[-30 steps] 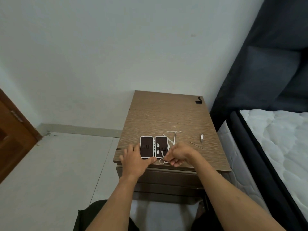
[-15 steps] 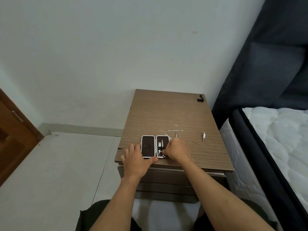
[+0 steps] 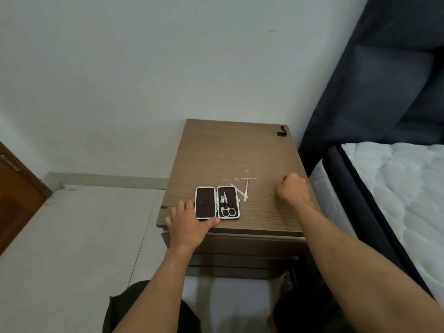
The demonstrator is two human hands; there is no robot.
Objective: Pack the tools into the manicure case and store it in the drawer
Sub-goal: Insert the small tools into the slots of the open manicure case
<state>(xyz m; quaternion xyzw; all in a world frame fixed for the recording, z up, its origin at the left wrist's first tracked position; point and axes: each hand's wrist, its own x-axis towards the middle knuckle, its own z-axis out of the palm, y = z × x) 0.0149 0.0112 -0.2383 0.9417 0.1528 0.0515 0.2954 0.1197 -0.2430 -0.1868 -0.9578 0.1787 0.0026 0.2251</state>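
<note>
The manicure case [image 3: 205,202] lies open near the front edge of the wooden nightstand [image 3: 235,150]. Its right half holds small scissors [image 3: 228,211] and another small tool. My left hand [image 3: 189,224] grips the case's front left corner, thumb along its front edge. Three slim silver tools [image 3: 245,186] lie loose just right of the case. My right hand [image 3: 292,192] is further right with its fingers curled down onto the tabletop. The nail clipper that lay there is hidden under it. The tip of a thin pick [image 3: 271,193] pokes out at its left.
Drawer fronts [image 3: 240,243] are shut below the tabletop. A small black object [image 3: 281,132] sits at the far right corner. A bed with a white mattress [image 3: 396,188] stands close on the right, and a wooden door [image 3: 16,195] on the left.
My right hand left the scissors strapped in the case's right half and moved right to where the nail clipper lay. My left hand stayed on the case.
</note>
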